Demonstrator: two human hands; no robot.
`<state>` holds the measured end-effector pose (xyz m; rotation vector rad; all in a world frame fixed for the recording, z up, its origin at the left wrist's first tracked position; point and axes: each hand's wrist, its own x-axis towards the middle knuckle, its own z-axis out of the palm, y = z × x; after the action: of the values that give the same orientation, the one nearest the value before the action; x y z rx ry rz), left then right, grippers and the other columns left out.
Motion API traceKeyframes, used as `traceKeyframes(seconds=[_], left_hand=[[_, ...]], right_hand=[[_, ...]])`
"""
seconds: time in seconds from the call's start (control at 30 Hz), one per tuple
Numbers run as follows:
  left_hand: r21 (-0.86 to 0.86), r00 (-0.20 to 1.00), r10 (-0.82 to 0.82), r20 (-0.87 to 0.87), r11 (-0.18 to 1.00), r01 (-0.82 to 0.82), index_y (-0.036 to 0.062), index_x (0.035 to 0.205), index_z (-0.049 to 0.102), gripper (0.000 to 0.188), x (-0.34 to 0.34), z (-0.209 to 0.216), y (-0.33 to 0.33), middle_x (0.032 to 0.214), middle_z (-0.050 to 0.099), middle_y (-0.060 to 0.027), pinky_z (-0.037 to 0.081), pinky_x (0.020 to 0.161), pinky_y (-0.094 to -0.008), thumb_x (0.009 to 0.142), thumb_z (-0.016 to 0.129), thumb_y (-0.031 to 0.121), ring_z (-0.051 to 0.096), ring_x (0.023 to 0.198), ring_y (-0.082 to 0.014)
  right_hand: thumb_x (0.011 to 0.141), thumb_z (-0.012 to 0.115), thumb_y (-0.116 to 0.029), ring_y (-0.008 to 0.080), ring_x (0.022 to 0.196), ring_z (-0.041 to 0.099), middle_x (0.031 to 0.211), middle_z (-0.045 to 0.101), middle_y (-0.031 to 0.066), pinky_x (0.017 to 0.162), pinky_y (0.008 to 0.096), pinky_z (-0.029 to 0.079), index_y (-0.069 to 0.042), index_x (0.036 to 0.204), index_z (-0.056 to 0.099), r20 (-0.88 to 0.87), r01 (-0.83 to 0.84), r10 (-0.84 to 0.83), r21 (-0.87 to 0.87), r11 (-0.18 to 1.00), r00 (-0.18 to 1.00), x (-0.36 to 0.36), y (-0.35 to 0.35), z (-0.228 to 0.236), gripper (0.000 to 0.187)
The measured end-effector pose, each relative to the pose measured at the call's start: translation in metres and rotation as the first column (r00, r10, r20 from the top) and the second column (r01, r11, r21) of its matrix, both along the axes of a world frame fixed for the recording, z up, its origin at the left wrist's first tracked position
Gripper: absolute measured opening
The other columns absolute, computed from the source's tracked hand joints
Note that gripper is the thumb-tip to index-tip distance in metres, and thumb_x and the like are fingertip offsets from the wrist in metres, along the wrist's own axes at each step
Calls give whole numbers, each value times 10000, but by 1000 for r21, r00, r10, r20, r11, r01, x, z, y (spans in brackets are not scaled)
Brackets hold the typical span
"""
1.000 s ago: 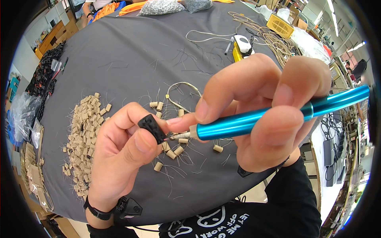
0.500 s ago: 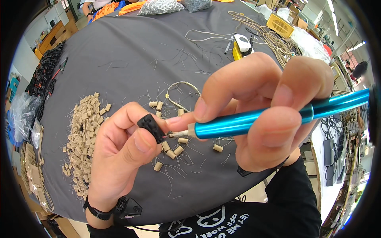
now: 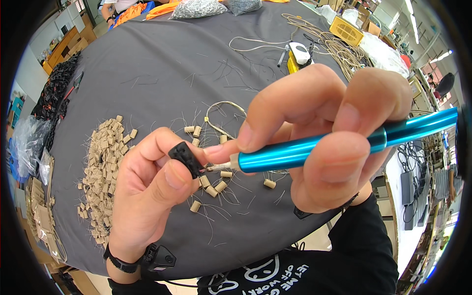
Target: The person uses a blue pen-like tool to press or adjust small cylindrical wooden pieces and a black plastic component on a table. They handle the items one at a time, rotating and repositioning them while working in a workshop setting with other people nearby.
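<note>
Between its thumb and fingers, my left hand [image 3: 152,187] pinches a small black block-shaped piece [image 3: 185,158] with a knobbly surface. My right hand [image 3: 329,142] grips a shiny blue pen-shaped tool [image 3: 290,153], which has a pale collar and a thin tip. That tip [image 3: 216,167] is at the lower right end of the black piece; whether they touch is too small to tell. A fingertip of the right hand rests close to the black piece too. Below and behind the hands lie several beige cylinders [image 3: 211,191] with thin wire-like strands.
A large heap of similar beige cylinders [image 3: 105,172] covers the left of the grey cloth [image 3: 147,98]. A coiled cable [image 3: 319,37], a yellow box [image 3: 346,29] and a white-and-yellow device [image 3: 297,54] lie at the far right. Black netting [image 3: 54,93] and plastic bags edge the left.
The blue tool and both hands have shifted very slightly to the left. Both grips stay the same.
</note>
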<state>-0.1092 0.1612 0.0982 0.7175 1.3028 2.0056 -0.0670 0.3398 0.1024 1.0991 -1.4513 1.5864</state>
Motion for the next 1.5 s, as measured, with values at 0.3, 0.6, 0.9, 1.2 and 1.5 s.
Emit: traceKeyframes(seconds=[0.3,0.6,0.9,1.2,1.5], left_hand=[[21,1000,-12,15,1000,12,43,833,505,271,-1,-4,2,801,582,-39,280,479,-130,767,602,287,372,540,5],[19,995,55,-79,998,-53,14,893,525,339,-5,-1,-2,802,572,-19,361,571,-140,710,662,264,470,653,-22],[137,983,102,-150,987,-82,11,892,514,283,-4,-9,-5,854,590,-91,446,615,-184,686,677,117,557,728,-89],[152,976,147,-158,981,-123,1,877,521,271,1,-5,-1,840,587,-88,463,626,-204,677,678,95,569,718,-106],[129,851,223,-476,975,-183,6,845,568,234,-3,-10,-2,713,555,-36,387,530,-173,657,687,76,512,610,-63]], right_hand=[[849,431,-210,195,438,552,692,529,217,396,282,506,-80,902,275,255,276,-268,6,961,929,19,-7,15,209],[773,483,-40,46,477,500,628,516,25,358,178,410,1,1019,401,819,-154,44,55,987,573,23,-11,26,263],[732,460,-22,34,427,447,630,488,9,360,179,407,-28,981,428,840,-319,272,-126,939,470,21,-18,21,251],[735,452,-30,53,377,443,543,472,7,352,185,385,-39,1014,398,858,-325,267,-126,937,439,19,-19,14,284],[711,428,14,62,451,463,749,518,57,340,184,401,-21,1018,373,833,-406,434,-285,868,343,19,-18,20,314]])
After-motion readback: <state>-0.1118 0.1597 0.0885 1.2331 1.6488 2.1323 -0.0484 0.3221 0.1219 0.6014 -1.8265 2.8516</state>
